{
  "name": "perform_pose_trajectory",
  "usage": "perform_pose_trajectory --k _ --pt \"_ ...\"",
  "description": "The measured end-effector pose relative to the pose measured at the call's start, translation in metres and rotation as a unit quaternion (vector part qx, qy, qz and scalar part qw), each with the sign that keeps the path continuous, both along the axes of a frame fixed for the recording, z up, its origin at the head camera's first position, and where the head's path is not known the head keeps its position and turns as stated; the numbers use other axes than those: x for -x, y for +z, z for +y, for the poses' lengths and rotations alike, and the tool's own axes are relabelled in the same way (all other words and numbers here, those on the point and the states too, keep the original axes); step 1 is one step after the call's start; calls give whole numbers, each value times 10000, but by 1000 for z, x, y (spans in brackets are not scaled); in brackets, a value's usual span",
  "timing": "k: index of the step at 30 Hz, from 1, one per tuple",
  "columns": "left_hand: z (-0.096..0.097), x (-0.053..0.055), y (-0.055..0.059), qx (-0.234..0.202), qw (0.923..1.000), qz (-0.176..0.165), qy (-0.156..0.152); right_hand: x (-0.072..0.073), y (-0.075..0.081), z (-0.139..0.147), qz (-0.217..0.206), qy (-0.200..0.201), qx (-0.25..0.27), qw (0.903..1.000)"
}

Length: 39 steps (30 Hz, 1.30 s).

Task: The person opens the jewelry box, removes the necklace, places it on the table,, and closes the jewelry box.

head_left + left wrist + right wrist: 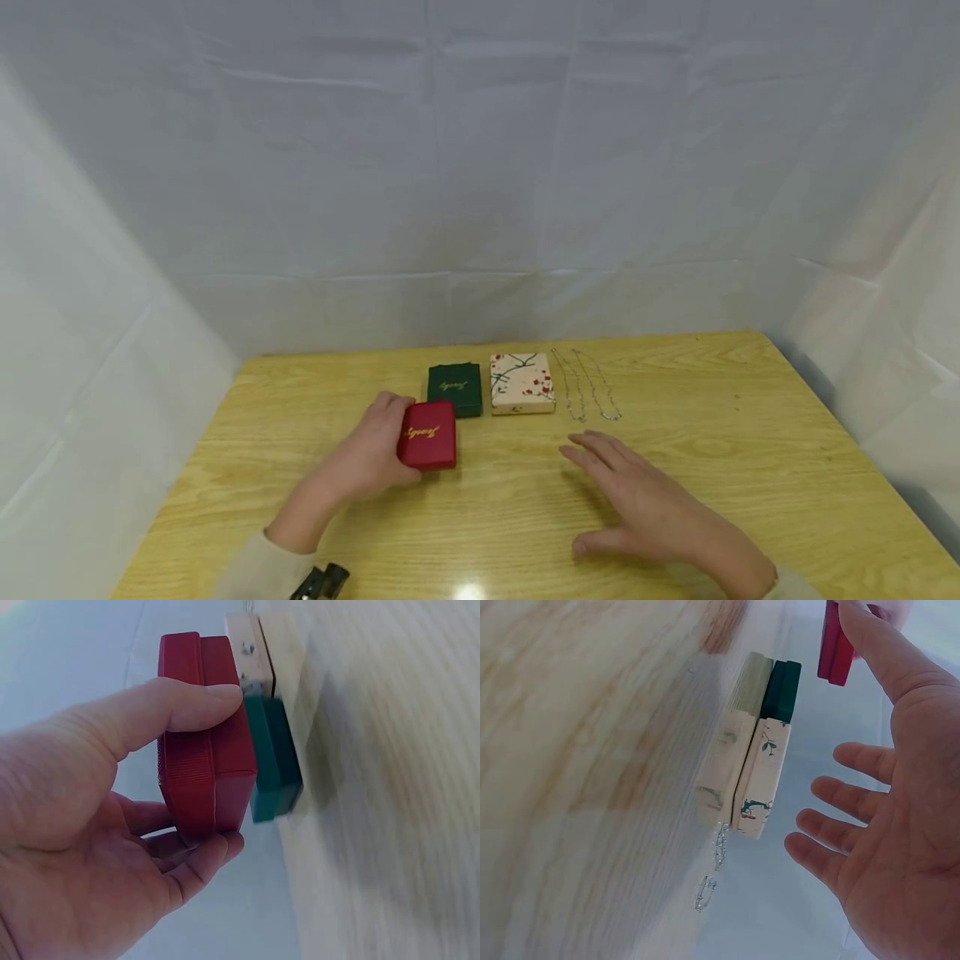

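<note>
My left hand (370, 450) grips a red jewelry box (430, 435) with gold lettering, thumb on one side and fingers on the opposite one. In the left wrist view the red box (204, 761) is held up off the wooden table, its lid closed. Behind it stands a dark green jewelry box (455, 389). My right hand (637, 504) hovers over the table at the right, fingers spread, holding nothing. Nearest beyond its fingertips lie two thin silver chain necklaces (597, 385), laid out side by side.
A cream box (522, 383) with a red blossom pattern sits between the green box and the necklaces. The wooden table (495, 533) ends at the back against a white cloth (480, 208), which also hangs at both sides. A black strap piece (322, 581) shows at the left sleeve.
</note>
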State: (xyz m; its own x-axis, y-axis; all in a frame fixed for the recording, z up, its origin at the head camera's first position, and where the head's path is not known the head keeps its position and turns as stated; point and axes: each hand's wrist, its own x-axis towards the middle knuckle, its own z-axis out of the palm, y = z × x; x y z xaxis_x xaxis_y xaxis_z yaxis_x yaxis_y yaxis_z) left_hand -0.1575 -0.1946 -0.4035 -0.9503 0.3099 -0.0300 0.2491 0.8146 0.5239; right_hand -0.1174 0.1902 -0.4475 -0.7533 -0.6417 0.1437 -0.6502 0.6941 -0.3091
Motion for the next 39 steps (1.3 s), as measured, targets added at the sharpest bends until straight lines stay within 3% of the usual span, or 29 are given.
perform_pose_trajectory --k 10,23,29,39 --pt "32 -13 -7 -245 9994 -229 -98 1 2 -4 -23 -14 26 10000" --pt "69 -26 -11 -378 9973 3 -633 6 8 -21 -364 -111 191 9991" --pt "86 -31 -15 -161 9967 213 -772 9 11 -33 -553 -184 326 9978" --pt "104 -40 -18 63 9939 604 -922 13 9 -48 -579 50 406 9975"
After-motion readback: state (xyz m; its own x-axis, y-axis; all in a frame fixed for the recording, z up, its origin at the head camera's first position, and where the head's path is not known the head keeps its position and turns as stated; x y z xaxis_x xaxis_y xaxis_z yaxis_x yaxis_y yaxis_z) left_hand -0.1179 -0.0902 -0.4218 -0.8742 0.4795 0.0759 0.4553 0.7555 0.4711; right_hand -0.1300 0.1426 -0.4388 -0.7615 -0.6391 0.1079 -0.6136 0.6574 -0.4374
